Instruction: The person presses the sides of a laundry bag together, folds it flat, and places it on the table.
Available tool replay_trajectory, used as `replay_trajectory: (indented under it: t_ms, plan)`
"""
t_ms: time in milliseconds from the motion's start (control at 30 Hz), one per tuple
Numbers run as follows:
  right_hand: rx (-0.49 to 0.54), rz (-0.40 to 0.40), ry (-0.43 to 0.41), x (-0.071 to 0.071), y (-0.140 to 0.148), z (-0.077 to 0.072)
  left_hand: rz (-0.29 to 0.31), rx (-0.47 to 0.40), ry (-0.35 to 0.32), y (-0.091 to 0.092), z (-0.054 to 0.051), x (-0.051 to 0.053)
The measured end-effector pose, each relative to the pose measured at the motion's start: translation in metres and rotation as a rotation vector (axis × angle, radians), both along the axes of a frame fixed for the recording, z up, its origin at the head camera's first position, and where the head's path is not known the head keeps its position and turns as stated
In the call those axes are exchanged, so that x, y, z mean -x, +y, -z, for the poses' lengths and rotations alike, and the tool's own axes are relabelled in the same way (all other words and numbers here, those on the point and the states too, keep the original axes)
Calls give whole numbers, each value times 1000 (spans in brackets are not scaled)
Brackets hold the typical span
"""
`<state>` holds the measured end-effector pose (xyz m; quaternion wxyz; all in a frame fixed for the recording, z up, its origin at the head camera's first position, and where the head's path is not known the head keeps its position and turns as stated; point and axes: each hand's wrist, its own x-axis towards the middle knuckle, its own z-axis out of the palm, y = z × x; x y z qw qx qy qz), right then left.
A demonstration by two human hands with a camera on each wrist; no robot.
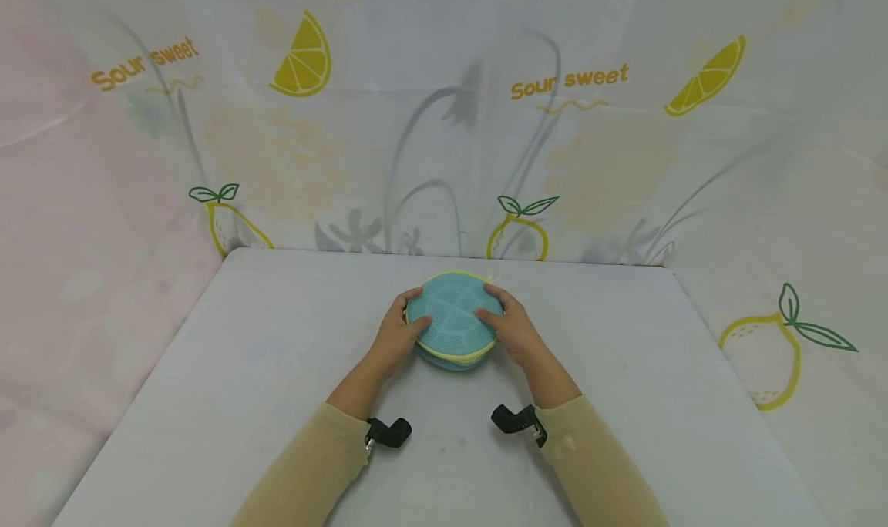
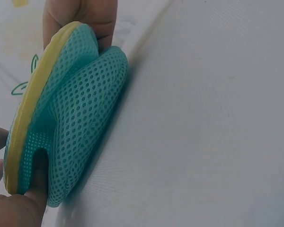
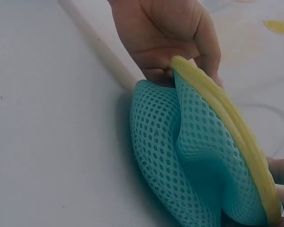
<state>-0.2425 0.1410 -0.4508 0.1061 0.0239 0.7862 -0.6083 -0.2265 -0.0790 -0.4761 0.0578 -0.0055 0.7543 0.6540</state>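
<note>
In the head view, a round turquoise mesh laundry bag [image 1: 452, 311] with yellow trim is held over the far middle of the table, its top face tilted towards me. My left hand [image 1: 401, 330] grips its left side, thumb on the upper face. On the opposite side my right hand [image 1: 513, 328] holds it the same way. The left wrist view shows the bag's puffed mesh underside [image 2: 87, 104], with a finger [image 2: 39, 177] of my left hand tucked into a fold under the yellow rim. Parts of the fingers are hidden behind the bag.
A white table [image 1: 277, 342] spreads under both arms. Behind it hangs a pale backdrop cloth [image 1: 430, 149] printed with lemons and lettering. A black wrist device [image 1: 390, 432] is on the left wrist, and another black device [image 1: 515, 419] on the right.
</note>
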Motion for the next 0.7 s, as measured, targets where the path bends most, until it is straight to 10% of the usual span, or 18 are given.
replay_trajectory:
  t_ms: [700]
  plan:
    - [-197,-40,74,-1,3,5,-4,115,37,-1,0,-1]
